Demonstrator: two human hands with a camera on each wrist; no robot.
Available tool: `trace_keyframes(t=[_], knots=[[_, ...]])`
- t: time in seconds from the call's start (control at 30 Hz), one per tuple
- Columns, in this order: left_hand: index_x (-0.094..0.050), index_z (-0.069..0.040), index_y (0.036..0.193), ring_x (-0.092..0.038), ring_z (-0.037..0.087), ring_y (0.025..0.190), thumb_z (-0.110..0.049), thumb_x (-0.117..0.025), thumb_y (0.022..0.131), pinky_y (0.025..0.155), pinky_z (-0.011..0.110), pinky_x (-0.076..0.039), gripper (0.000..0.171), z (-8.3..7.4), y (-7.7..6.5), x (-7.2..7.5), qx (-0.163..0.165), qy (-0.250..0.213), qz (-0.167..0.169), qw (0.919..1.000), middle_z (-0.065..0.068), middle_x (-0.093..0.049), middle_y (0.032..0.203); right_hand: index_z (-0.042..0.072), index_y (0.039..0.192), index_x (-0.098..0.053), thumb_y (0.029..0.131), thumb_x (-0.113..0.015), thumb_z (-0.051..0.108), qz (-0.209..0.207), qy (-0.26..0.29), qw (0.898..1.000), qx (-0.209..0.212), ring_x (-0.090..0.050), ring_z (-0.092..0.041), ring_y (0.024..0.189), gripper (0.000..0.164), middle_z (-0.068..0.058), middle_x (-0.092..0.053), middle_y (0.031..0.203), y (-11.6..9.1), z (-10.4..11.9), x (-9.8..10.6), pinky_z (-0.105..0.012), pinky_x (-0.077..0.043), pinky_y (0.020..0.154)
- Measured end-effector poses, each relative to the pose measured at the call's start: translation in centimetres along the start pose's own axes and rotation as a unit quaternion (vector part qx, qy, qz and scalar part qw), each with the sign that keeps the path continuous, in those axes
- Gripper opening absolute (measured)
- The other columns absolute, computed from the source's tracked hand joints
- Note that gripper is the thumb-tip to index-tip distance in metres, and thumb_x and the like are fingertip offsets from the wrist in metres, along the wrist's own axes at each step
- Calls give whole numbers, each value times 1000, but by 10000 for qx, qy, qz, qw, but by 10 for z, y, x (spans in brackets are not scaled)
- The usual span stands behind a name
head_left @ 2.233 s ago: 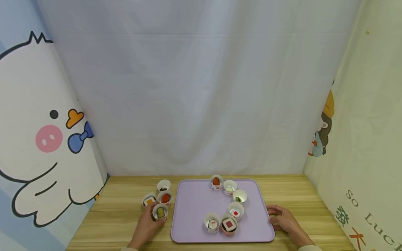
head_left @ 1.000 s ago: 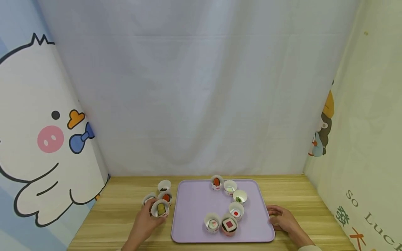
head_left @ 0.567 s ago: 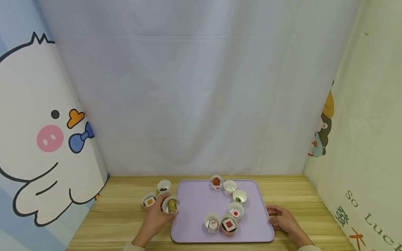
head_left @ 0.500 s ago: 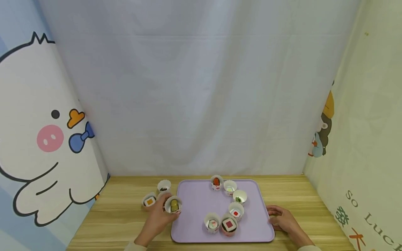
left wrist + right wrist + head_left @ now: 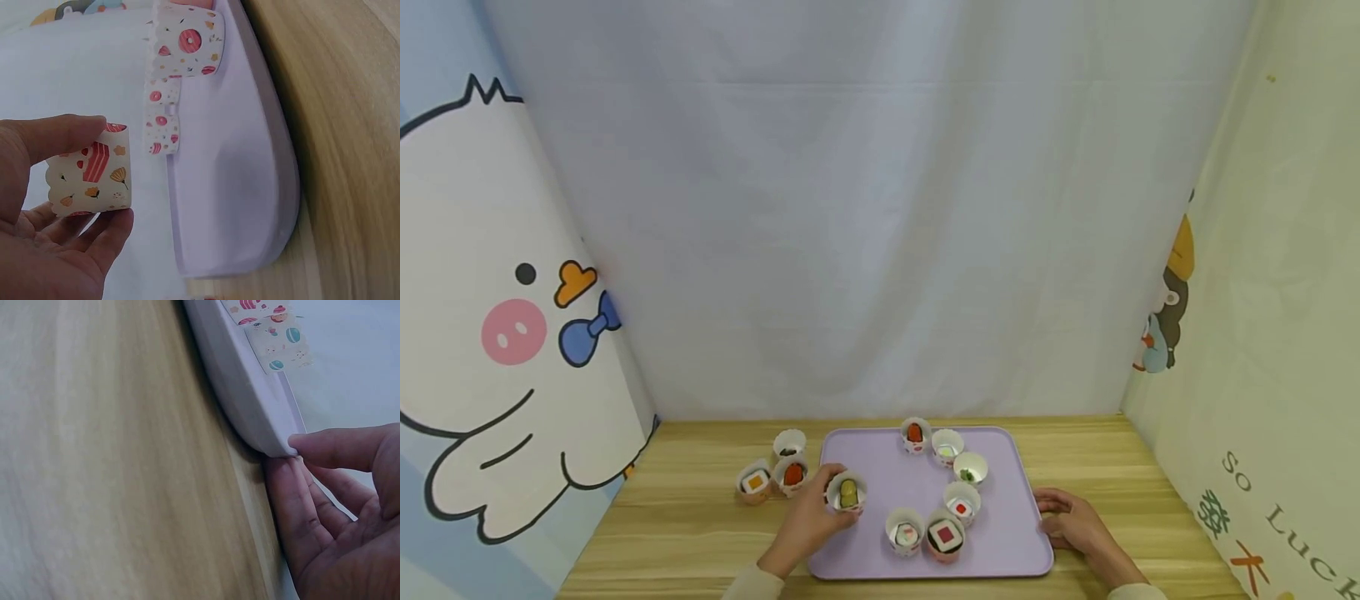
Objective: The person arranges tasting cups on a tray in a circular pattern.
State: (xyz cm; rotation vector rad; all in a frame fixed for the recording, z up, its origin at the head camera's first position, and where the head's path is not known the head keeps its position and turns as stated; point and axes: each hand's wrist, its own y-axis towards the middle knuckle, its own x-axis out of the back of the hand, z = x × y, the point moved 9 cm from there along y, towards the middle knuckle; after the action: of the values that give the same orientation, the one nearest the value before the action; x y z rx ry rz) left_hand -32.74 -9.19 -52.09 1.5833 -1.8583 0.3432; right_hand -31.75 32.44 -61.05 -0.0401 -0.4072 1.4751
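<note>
My left hand [image 5: 808,518] pinches a white paper baking cup [image 5: 100,178] printed with cake slices and flowers, thumb on one side and fingers on the other. A yellow-green topped sushi-like piece [image 5: 848,493] sits inside. In the left wrist view the cup is held up above the level of the purple tray [image 5: 1000,537]; in the head view it overlaps the tray's left part. At the tray's right edge, my right hand [image 5: 1075,525] grips the rim, its thumb [image 5: 334,447] on top and fingers underneath.
Several paper cups with small food-like pieces stand on the tray in a curve, from the cup with a red piece [image 5: 914,433] to the front cup [image 5: 945,537]. Left of the tray on the wooden table [image 5: 677,533] are three more cups, including an orange-centred one [image 5: 754,482].
My left hand has carried the cup with the yellow-green piece rightward from the group on the table to over the tray's left side. My right hand has stayed at the rim.
</note>
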Motion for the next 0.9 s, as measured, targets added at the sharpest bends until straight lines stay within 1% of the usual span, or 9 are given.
trace_keyframes(t=[0.1, 0.2, 0.23, 0.33, 0.47, 0.57, 0.73, 0.9], knots=[[-57, -10, 121, -63, 23, 100, -18, -86, 71, 78, 37, -51, 59, 3, 2, -11, 199, -51, 166, 9997, 7, -68, 111, -8, 133, -52, 72, -63, -15, -40, 32, 10000, -20, -62, -18, 81, 62, -12, -64, 106, 1, 0, 0, -37, -58, 67], [-56, -8, 120, -63, 23, 98, -16, -86, 70, 78, 37, -51, 59, 4, 3, -21, 327, -172, 225, 9991, 8, -69, 109, -8, 133, -52, 72, -63, -15, -35, 33, 10000, -24, -62, -18, 81, 62, -12, -64, 106, 1, 0, 0, -37, -58, 67], [-56, -8, 120, -63, 23, 98, -15, -86, 69, 78, 36, -51, 59, 4, 4, -24, 330, -199, 229, 9990, 8, -69, 109, -8, 133, -53, 72, -63, -15, -32, 28, 10000, -22, -62, -18, 81, 62, -12, -64, 106, 1, 0, 0, -37, -58, 67], [-57, -5, 117, -63, 23, 96, -13, -86, 67, 79, 36, -52, 59, 2, 5, -30, 205, -214, 159, 9994, 10, -69, 106, -8, 133, -53, 72, -63, -15, -23, 21, 10000, -9, -62, -18, 81, 62, -13, -63, 107, 1, -1, 1, -37, -58, 68], [-57, -4, 115, -64, 23, 94, -10, -86, 65, 80, 34, -52, 59, 4, 7, -39, 64, -67, 86, 9999, 10, -69, 104, -8, 133, -53, 71, -63, -15, -41, 9, 10000, -2, -62, -18, 82, 62, -13, -63, 107, 0, 0, 1, -37, -58, 68], [-57, -4, 116, -64, 25, 96, -10, -86, 64, 82, 37, -53, 61, 8, 8, -45, 108, -33, 109, 9999, 12, -69, 105, -8, 132, -54, 71, -63, -15, -80, -15, 10000, -18, -62, -18, 82, 62, -14, -62, 109, 0, 0, 1, -37, -58, 69], [-56, -3, 118, -64, 32, 102, -9, -87, 64, 88, 49, -53, 62, 13, 11, -52, 252, 1, 188, 9995, 17, -68, 111, -7, 132, -54, 71, -63, -14, -100, -31, 9999, -36, -62, -18, 83, 62, -15, -62, 110, 0, 0, 1, -37, -58, 69], [-56, -4, 117, -64, 31, 102, -8, -86, 64, 88, 47, -53, 62, 19, 11, -59, 329, -4, 233, 9992, 16, -68, 112, -7, 131, -54, 71, -63, -13, -40, -22, 10000, -21, -62, -18, 84, 61, -14, -62, 109, 0, 1, 0, -37, -58, 69]])
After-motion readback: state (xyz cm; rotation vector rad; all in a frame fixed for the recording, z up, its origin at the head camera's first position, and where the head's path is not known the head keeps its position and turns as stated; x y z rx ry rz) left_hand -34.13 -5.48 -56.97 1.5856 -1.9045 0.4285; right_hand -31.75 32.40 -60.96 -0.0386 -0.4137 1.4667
